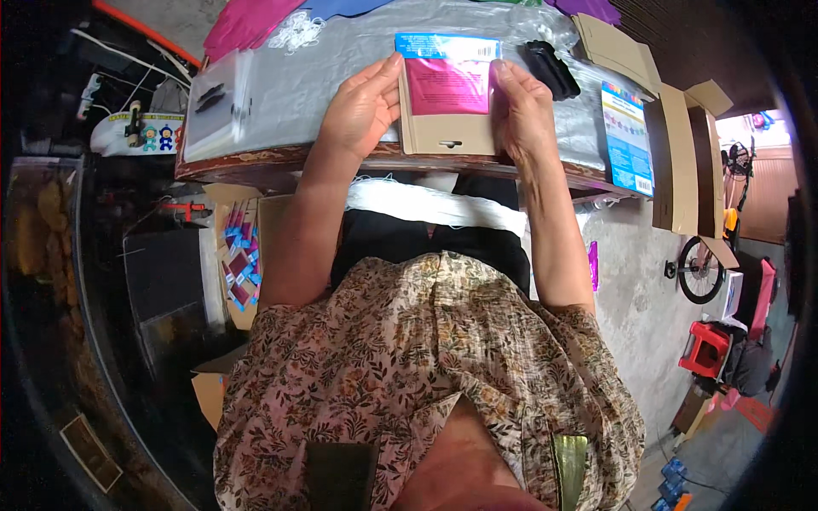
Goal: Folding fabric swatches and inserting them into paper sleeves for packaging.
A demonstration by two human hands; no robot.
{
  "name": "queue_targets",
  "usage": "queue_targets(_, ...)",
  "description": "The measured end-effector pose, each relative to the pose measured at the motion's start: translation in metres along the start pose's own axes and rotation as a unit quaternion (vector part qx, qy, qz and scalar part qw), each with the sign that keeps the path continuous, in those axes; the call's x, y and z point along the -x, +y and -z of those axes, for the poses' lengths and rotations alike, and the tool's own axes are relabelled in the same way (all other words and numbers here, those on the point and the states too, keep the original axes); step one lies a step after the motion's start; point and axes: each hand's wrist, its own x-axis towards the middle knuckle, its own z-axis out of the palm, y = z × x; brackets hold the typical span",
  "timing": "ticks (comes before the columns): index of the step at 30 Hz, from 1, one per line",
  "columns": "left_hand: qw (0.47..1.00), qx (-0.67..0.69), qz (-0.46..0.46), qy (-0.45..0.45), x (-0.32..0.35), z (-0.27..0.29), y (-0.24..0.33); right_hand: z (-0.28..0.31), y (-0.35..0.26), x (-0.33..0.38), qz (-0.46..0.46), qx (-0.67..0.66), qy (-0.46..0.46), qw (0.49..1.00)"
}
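Between my two hands, over the near edge of the table, is a flat packet (447,89) with a magenta body and a blue-and-white header. It lies against a tan cardboard piece (426,136) with a hang slot near its lower edge. My left hand (365,104) grips the left side, thumb up by the header. The right side is pinched by my right hand (527,104), its thumb near the header's corner. Some fingers of both hands are hidden behind. A bundle of white strings (434,204) lies across my lap, below the packet.
Clear plastic bags (223,128) lie at the table's left, near tangled white string (296,32). A black tray (550,70), a blue printed package (628,140) and open cardboard boxes (677,162) are on the right. Below left, a carton holds several packets (241,260).
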Motion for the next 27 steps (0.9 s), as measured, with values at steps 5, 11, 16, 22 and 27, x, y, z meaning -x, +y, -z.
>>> queue_targets(5,1.0,0.019,-0.014,-0.005,-0.002,0.0,0.003,-0.001,-0.002,-0.002,0.005,0.017,-0.007,1.0)
queue_targets(11,0.999,-0.033,0.008,-0.039,0.007,-0.006,0.01,0.003,-0.01,-0.006,0.008,0.038,-0.023,0.999)
queue_targets(16,0.992,-0.122,-0.015,-0.029,0.029,0.0,0.023,-0.015,-0.012,-0.005,0.022,0.059,-0.04,0.997)
queue_targets(22,0.984,-0.045,-0.127,0.113,0.112,0.071,0.047,-0.001,-0.009,0.004,-0.009,0.181,-0.039,0.983)
queue_targets(27,0.869,-0.144,-0.285,0.377,0.212,0.12,0.038,0.024,0.001,0.012,-0.048,0.204,-0.047,0.977)
